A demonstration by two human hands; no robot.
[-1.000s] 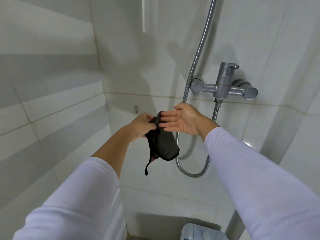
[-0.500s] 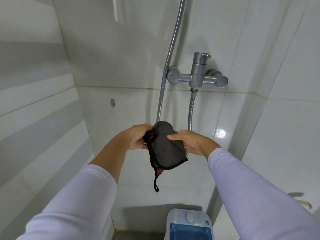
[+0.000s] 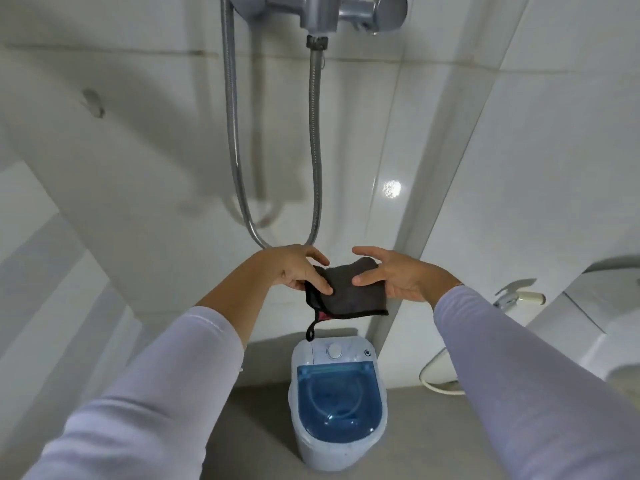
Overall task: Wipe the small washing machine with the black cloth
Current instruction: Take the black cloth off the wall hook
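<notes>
A small white washing machine (image 3: pixel 337 441) with a translucent blue lid and a white knob stands on the grey floor below my hands. I hold the black cloth (image 3: pixel 349 294) folded flat in the air above it, a pink lining and a loop hanging from its lower left corner. My left hand (image 3: pixel 298 270) pinches the cloth's left edge between thumb and fingers. My right hand (image 3: pixel 394 275) grips the right edge, thumb on top.
A chrome shower mixer (image 3: pixel 332 10) and two metal hoses (image 3: pixel 315 133) hang on the white tiled wall ahead. At the right are a toilet (image 3: pixel 609 323), a small wall tap (image 3: pixel 519 297) and a white hose (image 3: pixel 433 375) on the floor.
The view has tilted down, bringing the whole washing machine into sight. The cloth went from hanging upright to lying folded flat between both hands, which moved lower.
</notes>
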